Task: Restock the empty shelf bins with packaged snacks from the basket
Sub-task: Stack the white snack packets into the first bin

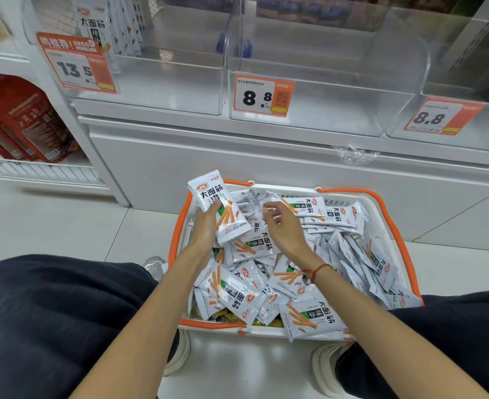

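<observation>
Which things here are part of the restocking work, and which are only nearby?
Job: snack packets, basket, clear bins, left hand holding a packet, right hand.
Nearby: red packages, price tags.

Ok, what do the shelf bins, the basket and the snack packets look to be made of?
Shelf bins: clear glossy plastic, probably acrylic; the shelf shows through. Basket: white moulded plastic with slotted walls and orange rim. Snack packets: thin printed plastic film, creased with a slight sheen.

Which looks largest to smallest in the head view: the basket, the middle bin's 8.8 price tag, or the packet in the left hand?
1. basket
2. packet, gripped by the left hand
3. 8.8 price tag

The packet sits nearer the camera, so ranks 2 and 3 are unsure.
</observation>
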